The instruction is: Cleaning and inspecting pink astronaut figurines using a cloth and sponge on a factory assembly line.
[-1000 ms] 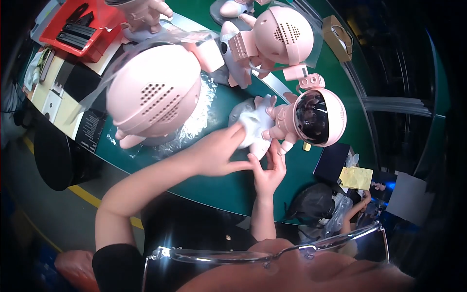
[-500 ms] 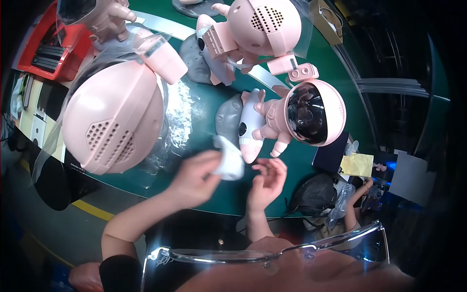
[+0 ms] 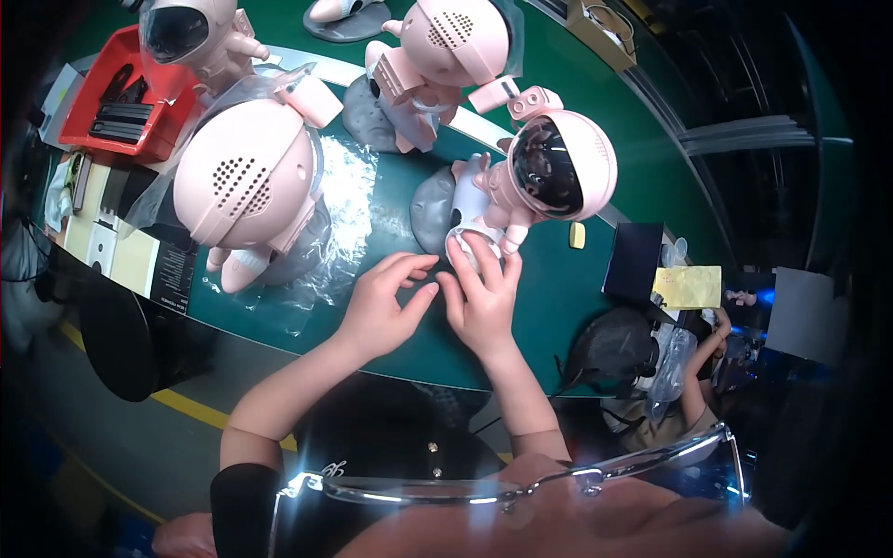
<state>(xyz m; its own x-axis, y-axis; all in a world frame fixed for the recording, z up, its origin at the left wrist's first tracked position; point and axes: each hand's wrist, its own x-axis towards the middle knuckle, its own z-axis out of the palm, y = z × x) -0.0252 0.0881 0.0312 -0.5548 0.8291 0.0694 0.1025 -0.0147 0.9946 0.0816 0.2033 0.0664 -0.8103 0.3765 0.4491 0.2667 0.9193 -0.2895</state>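
A pink astronaut figure with a dark visor sits tilted on a pale lilac rocket with a grey cratered base. My right hand presses a white cloth onto the rocket's nose, fingers bent over it. The cloth is mostly hidden under those fingers. Just left of it, my left hand is held over the green table with thumb and fingers apart, holding nothing.
Another astronaut figure stands at left on clear plastic film. More figures stand behind. A red bin is at far left. To the right lie a small yellow block, a dark box and a black bag. Another person's arm shows there.
The white cloth has gone from my left hand to under my right hand on the rocket's nose. My left hand's fingers have spread apart. The view has shifted, showing the yellow block.
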